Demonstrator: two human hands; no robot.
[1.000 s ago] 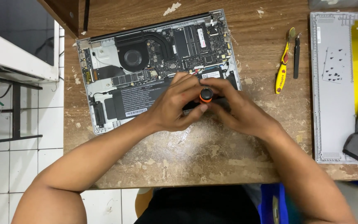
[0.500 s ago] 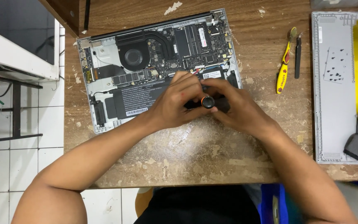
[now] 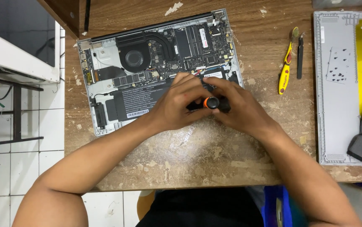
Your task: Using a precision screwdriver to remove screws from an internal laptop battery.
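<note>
Both hands over the lower right of the opened laptop [image 3: 147,80], which lies base-up on the worn wooden desk [image 3: 198,155]; left hand [image 3: 180,103] curled shut around the shaft of a small screwdriver [image 3: 211,102], right hand [image 3: 240,108] closed on its black handle with the orange cap. Likely risks: tip slipping off a screw head and gouging the board or the black battery [image 3: 141,98]; a loosened screw dropping among the components. Tip and screw hidden beneath the fingers; grey base cover [image 3: 336,84] cut off at the right edge.
</note>
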